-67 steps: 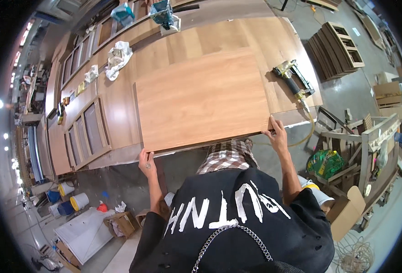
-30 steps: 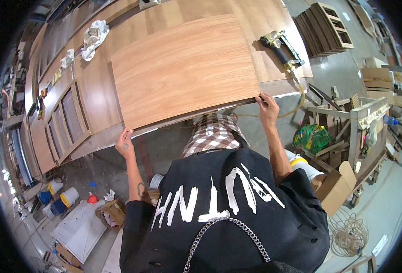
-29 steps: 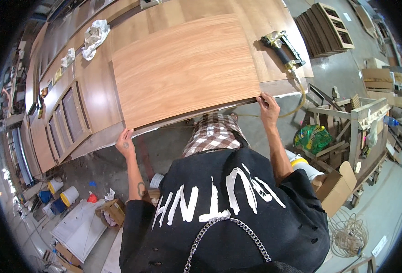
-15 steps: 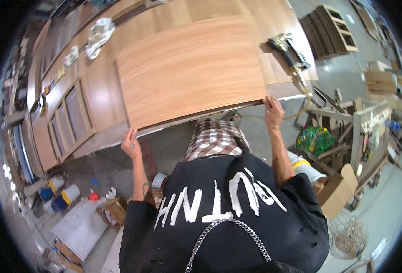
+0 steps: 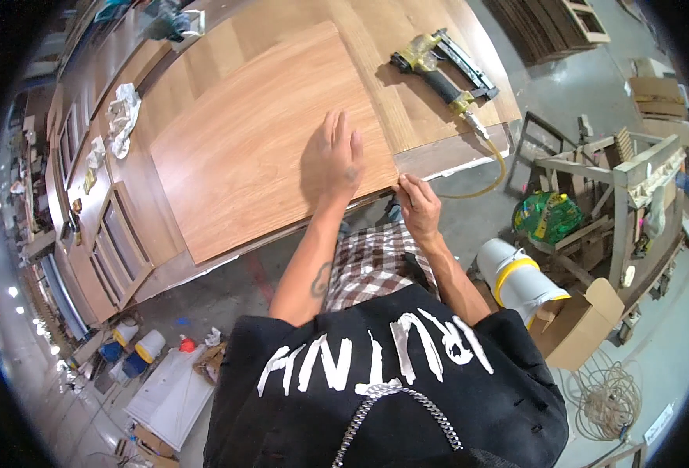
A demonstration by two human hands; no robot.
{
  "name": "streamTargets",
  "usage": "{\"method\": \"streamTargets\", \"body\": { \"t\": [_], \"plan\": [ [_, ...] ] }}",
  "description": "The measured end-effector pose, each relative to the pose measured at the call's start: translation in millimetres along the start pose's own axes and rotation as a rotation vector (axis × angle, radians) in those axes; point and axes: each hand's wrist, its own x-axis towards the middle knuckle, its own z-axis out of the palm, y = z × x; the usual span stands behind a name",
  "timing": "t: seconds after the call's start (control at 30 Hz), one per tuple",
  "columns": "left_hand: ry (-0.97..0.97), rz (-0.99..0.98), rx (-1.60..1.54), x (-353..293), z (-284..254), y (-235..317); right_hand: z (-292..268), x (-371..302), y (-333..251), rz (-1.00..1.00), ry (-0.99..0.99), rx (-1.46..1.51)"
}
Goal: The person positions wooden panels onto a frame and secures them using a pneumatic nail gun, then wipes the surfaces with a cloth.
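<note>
A rectangular wood-grain panel [image 5: 243,148] lies flat on a larger wooden surface. At its near right corner, my right hand [image 5: 420,207] pinches the edge between thumb and fingers. My left hand [image 5: 340,164] is over the panel's near right part, fingers stretched out and nothing held. It casts a shadow on the wood; whether the palm touches cannot be made out. To the right of the panel, a black and yellow nail gun [image 5: 442,78] rests on its side, its yellow air hose [image 5: 503,168] looping off the near edge.
Crumpled white wrapping [image 5: 123,117] and a slatted wooden frame [image 5: 118,242] lie to the left. On the right stand a wooden rack [image 5: 617,179], a green bag [image 5: 545,217], a white bucket [image 5: 508,269] and an open cardboard box [image 5: 582,324]. Coiled hose [image 5: 605,398] lies below.
My left hand has let go of the panel's near left corner and moved right, over the panel close to my right hand. My right hand stays at the near right corner. The view has shifted.
</note>
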Motion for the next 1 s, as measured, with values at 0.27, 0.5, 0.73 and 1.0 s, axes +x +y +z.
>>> {"method": "streamTargets", "body": {
  "t": [0.27,0.5,0.73,1.0],
  "plan": [
    [0.196,-0.420,0.061,-1,-7,-86,-5,4,9,0.047,-0.029,0.094],
    [0.334,-0.790,0.429,-110,-104,-399,-9,12,2,0.022,-0.063,0.135],
    [0.320,-0.948,0.185,-115,-125,-482,-10,12,-8,0.060,-0.060,0.075],
    [0.325,-0.946,-0.096,-91,-118,-478,-6,9,-11,0.121,-0.001,0.031]
  ]
}}
